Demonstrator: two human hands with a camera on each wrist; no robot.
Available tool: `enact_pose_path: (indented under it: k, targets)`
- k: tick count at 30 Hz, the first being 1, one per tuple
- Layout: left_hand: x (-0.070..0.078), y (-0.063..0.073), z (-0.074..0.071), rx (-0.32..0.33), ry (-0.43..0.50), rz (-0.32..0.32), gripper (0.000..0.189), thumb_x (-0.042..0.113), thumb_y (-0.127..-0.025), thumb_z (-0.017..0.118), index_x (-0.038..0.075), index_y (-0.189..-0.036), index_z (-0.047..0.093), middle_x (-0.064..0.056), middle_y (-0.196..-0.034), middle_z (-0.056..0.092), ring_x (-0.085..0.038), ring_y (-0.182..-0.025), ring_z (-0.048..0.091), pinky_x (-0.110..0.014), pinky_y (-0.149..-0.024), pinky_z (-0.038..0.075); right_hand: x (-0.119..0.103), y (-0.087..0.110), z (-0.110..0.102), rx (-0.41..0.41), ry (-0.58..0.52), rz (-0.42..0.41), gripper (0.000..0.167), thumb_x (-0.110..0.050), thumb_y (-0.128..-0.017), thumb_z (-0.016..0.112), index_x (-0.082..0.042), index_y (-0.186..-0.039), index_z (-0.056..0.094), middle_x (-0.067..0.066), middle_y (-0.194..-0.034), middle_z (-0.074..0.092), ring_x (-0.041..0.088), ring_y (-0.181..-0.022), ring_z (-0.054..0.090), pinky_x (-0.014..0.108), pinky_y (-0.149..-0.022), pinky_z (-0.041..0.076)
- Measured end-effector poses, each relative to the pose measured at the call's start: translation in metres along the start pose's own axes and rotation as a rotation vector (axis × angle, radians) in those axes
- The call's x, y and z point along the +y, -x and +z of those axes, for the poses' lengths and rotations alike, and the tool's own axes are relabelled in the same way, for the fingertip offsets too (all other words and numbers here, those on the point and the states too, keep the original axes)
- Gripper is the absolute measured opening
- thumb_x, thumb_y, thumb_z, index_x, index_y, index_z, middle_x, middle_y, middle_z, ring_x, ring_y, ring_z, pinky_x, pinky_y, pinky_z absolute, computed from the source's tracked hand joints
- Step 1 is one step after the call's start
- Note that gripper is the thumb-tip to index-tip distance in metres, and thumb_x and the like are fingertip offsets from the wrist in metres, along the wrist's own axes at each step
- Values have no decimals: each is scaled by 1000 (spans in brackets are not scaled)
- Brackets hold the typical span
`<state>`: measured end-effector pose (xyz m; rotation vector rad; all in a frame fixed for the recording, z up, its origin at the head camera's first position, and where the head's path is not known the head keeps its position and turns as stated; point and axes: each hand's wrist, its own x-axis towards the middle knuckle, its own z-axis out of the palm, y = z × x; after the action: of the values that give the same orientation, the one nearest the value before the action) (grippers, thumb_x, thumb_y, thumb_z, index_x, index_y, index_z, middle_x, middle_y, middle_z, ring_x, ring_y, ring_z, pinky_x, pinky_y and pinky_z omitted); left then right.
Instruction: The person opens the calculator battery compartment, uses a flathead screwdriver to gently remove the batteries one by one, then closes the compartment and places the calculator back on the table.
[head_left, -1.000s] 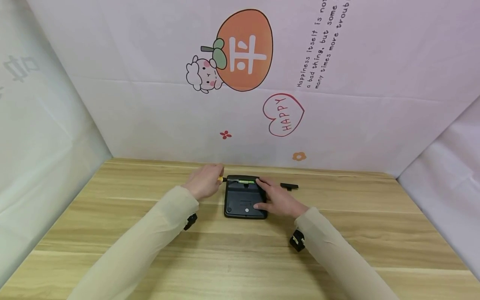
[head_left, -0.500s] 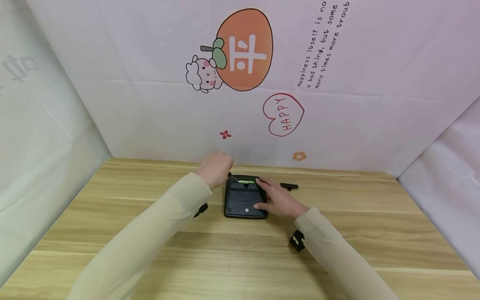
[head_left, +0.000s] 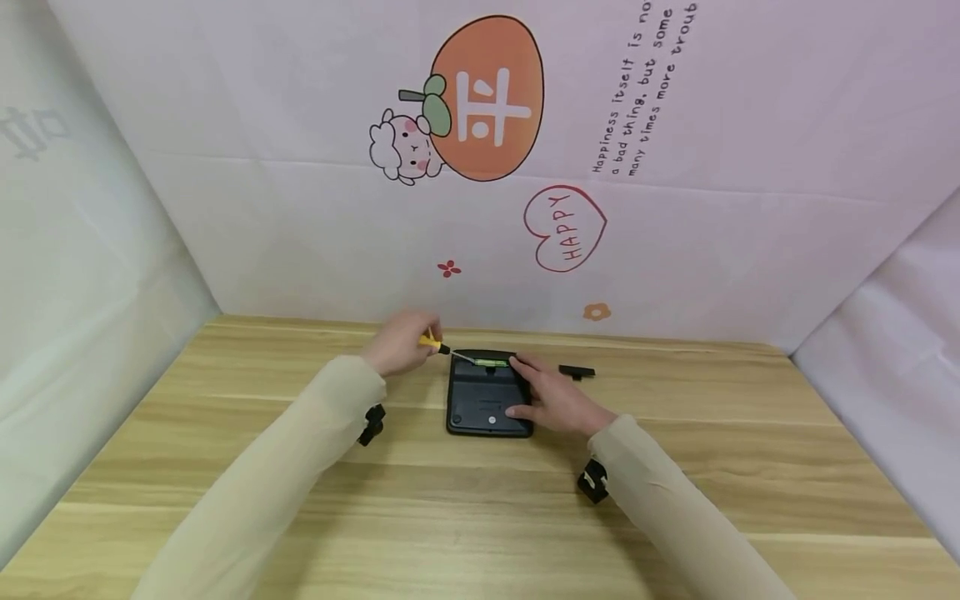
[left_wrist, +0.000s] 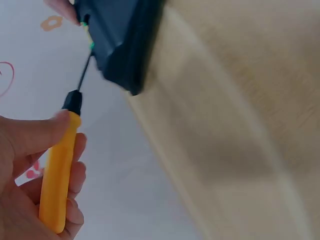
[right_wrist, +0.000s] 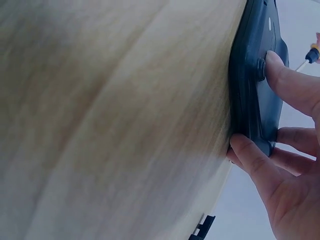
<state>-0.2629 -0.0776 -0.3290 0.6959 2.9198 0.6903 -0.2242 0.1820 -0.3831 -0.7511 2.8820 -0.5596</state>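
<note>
A black calculator (head_left: pixel 480 396) lies face down on the table, its battery slot open along the far edge. In that slot sits a green battery (head_left: pixel 492 363). My left hand (head_left: pixel 405 342) grips a screwdriver (left_wrist: pixel 59 175) by its yellow handle, thumb near the black collar. The thin metal shaft slants down to the battery's left end. My right hand (head_left: pixel 558 400) holds the calculator's right side; in the right wrist view its thumb (right_wrist: pixel 287 82) presses the back while the other fingers wrap the edge.
A small black battery cover (head_left: pixel 577 372) lies on the wooden table (head_left: pixel 465 517) right of the calculator. Behind the table's far edge rises a white printed cloth (head_left: pixel 337 242). Each wrist wears a black camera mount.
My left hand rose and swung right, steepening the screwdriver, then came back left with the handle lower. The shaft's tip stays by the battery's left end. My right hand and the calculator keep their place.
</note>
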Motion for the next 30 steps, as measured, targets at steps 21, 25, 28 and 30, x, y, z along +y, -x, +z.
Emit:
enact_pose_path:
  k: [21, 25, 28, 30]
  targets:
    - [-25, 17, 38, 131, 340, -168, 27, 12, -93, 61, -1, -117, 66, -18, -120, 65, -33, -115, 57, -46, -100, 43, 0, 0, -1, 3, 2, -2, 81, -34, -88, 69, -3, -150, 28, 22, -154, 27, 38, -134, 40, 51, -104, 39]
    - [-20, 18, 37, 140, 321, -173, 28, 12, -94, 61, -2, -117, 65, -20, -119, 64, -35, -114, 57, -47, -99, 44, 1, 0, -1, 0, 2, 1, 81, -35, -88, 69, -4, -150, 28, 21, -154, 27, 37, -132, 42, 50, -104, 40]
    - [-18, 19, 38, 142, 309, -173, 26, 11, -94, 61, -2, -116, 65, -20, -117, 64, -35, -112, 57, -47, -96, 45, 1, 0, 0, -6, -3, 9, 81, -35, -88, 69, -4, -150, 28, 21, -154, 26, 37, -133, 41, 50, -104, 39]
    - [-18, 20, 39, 143, 308, -175, 25, 11, -93, 61, -1, -115, 66, -19, -116, 65, -34, -110, 58, -47, -95, 45, 1, 1, 0, -10, -6, 16, 81, -35, -88, 69, -4, -150, 28, 21, -155, 26, 37, -134, 40, 50, -104, 39]
